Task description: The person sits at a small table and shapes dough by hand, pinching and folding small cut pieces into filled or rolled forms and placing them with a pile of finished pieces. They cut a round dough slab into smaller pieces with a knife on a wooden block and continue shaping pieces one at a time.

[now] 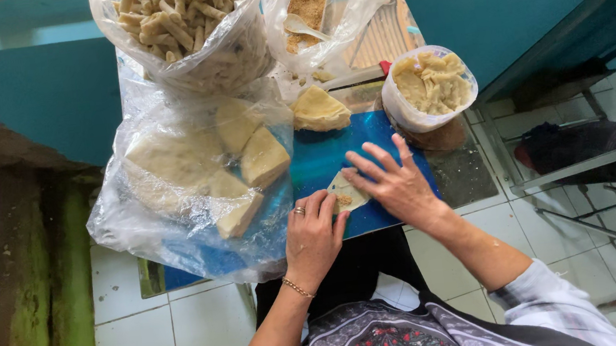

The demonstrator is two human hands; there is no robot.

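A thin pale wrapper sheet (346,189) with a bit of brown filling lies on the blue board (321,156). My left hand (313,234), with a ring and a gold bracelet, rests its fingers on the sheet's near left edge. Fingers spread, my right hand (396,183) presses on the sheet's right side. Neither hand closes around anything. A folded stack of wrapper sheets (318,109) sits at the far end of the board.
A clear bag of pale dough blocks (193,178) covers the table's left. Behind it stand a bag of rolled sticks (183,25) and a bag of brown crumbs with a spoon (312,2). A tub of yellowish paste (429,86) is at the right; metal frames stand on the white-tiled floor.
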